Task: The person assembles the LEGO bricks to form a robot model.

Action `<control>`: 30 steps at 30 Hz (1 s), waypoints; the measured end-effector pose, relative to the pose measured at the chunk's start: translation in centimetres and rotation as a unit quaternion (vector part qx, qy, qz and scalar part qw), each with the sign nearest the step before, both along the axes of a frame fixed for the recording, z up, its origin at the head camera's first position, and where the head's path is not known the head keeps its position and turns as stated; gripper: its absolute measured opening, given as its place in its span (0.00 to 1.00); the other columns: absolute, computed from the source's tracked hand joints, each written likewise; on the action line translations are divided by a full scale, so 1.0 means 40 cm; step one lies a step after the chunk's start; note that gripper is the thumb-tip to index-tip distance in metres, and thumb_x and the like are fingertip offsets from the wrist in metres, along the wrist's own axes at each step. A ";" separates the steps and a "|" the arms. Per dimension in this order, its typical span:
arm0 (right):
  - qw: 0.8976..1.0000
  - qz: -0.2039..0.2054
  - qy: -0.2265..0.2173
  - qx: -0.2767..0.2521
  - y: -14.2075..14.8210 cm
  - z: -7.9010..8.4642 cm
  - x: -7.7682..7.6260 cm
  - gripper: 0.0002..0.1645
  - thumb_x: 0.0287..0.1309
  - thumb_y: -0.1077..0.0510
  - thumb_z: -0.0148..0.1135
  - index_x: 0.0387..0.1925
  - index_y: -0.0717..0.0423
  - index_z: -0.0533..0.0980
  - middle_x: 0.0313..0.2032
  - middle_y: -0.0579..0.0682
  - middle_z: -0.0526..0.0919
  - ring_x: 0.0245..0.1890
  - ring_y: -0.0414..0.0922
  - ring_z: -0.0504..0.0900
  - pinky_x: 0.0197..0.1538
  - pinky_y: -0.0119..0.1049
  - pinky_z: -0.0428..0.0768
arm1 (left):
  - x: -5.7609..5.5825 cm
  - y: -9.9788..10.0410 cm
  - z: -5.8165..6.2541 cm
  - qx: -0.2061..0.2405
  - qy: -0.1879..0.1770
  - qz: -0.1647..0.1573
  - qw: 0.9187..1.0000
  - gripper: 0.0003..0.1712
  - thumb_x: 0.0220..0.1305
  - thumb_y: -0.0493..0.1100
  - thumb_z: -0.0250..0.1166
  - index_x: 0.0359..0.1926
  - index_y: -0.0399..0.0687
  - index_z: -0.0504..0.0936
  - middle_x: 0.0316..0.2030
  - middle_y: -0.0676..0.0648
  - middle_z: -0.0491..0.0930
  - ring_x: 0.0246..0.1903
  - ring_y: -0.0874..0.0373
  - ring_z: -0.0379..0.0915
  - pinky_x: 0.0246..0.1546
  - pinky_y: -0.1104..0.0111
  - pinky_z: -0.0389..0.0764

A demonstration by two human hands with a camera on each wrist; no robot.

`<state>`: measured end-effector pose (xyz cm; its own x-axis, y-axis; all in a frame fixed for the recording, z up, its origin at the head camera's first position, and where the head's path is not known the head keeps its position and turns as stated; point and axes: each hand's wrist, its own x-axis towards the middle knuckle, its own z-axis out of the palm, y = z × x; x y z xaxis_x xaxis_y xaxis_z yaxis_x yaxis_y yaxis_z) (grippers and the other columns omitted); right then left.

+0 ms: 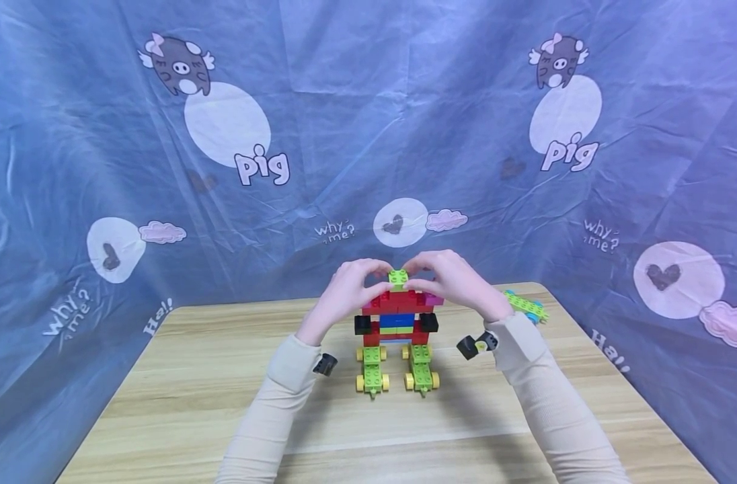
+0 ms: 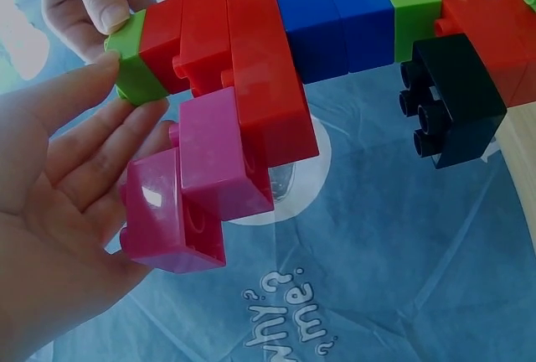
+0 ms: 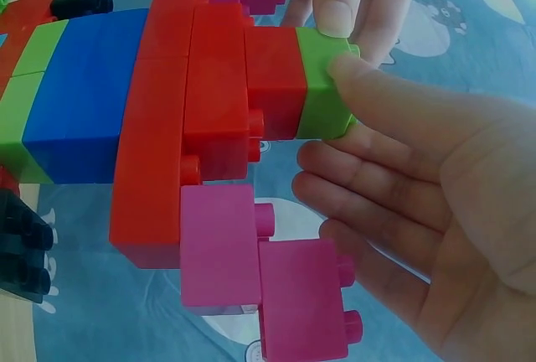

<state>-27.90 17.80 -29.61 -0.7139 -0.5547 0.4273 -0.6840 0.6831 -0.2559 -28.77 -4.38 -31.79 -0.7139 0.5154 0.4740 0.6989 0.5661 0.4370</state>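
Observation:
A robot-like figure of toy building bricks stands at the middle of the table. At its top is a lime-green brick (image 1: 398,280), pinched from one side by my left hand (image 1: 352,286) and from the other by my right hand (image 1: 456,279). Directly beneath it comes a red brick (image 3: 275,81). Pink bricks (image 3: 219,245) jut out at the shoulders, close to the curled fingers. Lower down are blue bricks (image 1: 397,320) and black bricks (image 1: 428,323) at the sides. Two green wheeled bases (image 1: 372,378) with yellow wheels form the feet.
Another green wheeled base (image 1: 526,306) with blue wheels lies at the table's back right, behind my right forearm. The wooden table (image 1: 211,396) meets a blue printed cloth (image 1: 344,134) along its back and sides.

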 end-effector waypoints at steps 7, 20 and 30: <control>1.000 -0.001 -0.002 0.000 -0.002 0.002 0.001 0.17 0.51 0.47 0.67 0.42 0.48 0.81 0.37 0.45 0.86 0.37 0.39 0.83 0.42 0.37 0.82 | -0.002 -0.002 -0.005 0.007 0.001 -0.003 1.000 0.16 0.58 0.51 0.66 0.47 0.54 0.81 0.43 0.49 0.84 0.42 0.59 0.78 0.45 0.66 0.80; 1.000 -0.004 -0.004 0.009 -0.004 0.002 0.008 0.17 0.53 0.47 0.66 0.43 0.50 0.81 0.40 0.48 0.86 0.40 0.42 0.83 0.47 0.41 0.82 | 0.000 -0.040 -0.009 0.003 0.000 0.006 1.000 0.22 0.56 0.52 0.67 0.52 0.52 0.80 0.49 0.52 0.82 0.49 0.58 0.77 0.54 0.62 0.78; 1.000 -0.014 -0.013 0.014 0.005 -0.005 0.010 0.18 0.54 0.45 0.64 0.45 0.47 0.79 0.43 0.45 0.85 0.36 0.38 0.81 0.42 0.36 0.83 | -0.009 -0.109 -0.026 0.012 -0.021 0.019 1.000 0.25 0.56 0.53 0.67 0.53 0.51 0.79 0.51 0.51 0.81 0.53 0.56 0.76 0.58 0.60 0.76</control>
